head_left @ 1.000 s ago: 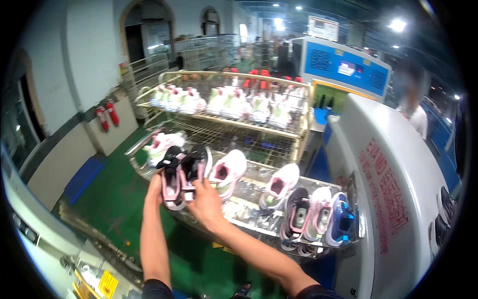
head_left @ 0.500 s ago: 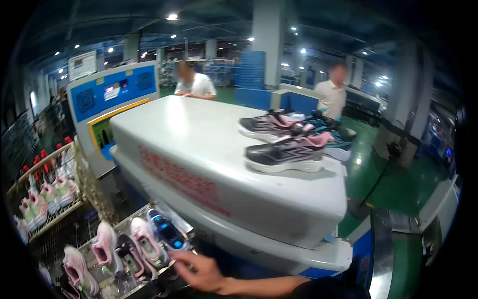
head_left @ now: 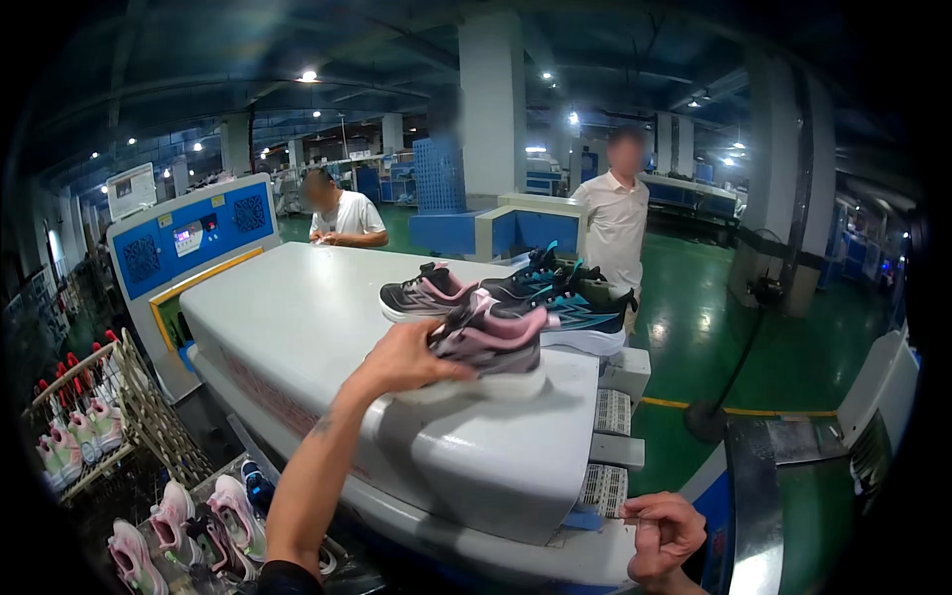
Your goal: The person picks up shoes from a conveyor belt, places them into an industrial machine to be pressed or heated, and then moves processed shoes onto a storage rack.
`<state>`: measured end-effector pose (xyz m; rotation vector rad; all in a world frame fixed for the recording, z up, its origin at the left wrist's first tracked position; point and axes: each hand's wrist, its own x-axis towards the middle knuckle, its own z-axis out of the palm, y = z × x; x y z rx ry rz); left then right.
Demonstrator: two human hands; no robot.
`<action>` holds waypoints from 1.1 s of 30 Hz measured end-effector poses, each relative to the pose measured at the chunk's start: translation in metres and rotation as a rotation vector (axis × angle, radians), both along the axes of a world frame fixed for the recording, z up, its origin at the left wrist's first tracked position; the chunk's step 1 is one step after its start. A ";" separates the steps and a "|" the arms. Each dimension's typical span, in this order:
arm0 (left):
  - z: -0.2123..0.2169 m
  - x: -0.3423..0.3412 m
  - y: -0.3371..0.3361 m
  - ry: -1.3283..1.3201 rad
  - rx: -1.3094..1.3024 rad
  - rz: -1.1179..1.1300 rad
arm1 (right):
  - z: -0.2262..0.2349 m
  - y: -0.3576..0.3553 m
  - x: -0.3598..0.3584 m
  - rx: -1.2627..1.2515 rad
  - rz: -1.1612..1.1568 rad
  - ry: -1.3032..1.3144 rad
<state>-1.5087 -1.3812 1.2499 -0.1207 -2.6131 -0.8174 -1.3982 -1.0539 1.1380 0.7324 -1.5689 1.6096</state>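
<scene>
1. left hand [head_left: 402, 359] grips the grey-pink shoe [head_left: 491, 347] by its heel, on the white machine [head_left: 297, 327] top.
2. right hand [head_left: 666, 535] is curled, fingers pressed together, at the machine's lower edge.

The grey and pink sneaker [head_left: 491, 342] under the left hand [head_left: 402, 359] has a knitted cloth upper, matt and finely textured, on a smooth white foam sole. The dark sneakers [head_left: 555, 297] beside it show the same woven mesh, with teal panels that look slightly glossy. They lie on a white machine housing [head_left: 297, 327] of painted sheet metal, smooth with a soft sheen. The right hand [head_left: 666, 535] rests by its lower edge, near ribbed pale plastic blocks [head_left: 610, 412]. The wire cart [head_left: 119, 416] is bare metal rod, thin and dull. The green floor [head_left: 783, 347] is coated, glossy and reflecting the lamps.
</scene>
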 end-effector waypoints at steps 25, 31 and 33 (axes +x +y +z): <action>-0.045 0.218 -0.037 -0.483 0.241 -0.682 | 0.114 -0.156 -0.008 0.981 1.161 -0.267; -0.126 0.241 -0.021 -0.444 0.429 -0.664 | 0.009 -0.124 0.031 0.200 1.282 -1.131; -0.167 0.233 -0.021 -0.439 0.655 -0.729 | -0.017 -0.102 0.060 0.217 1.114 -1.229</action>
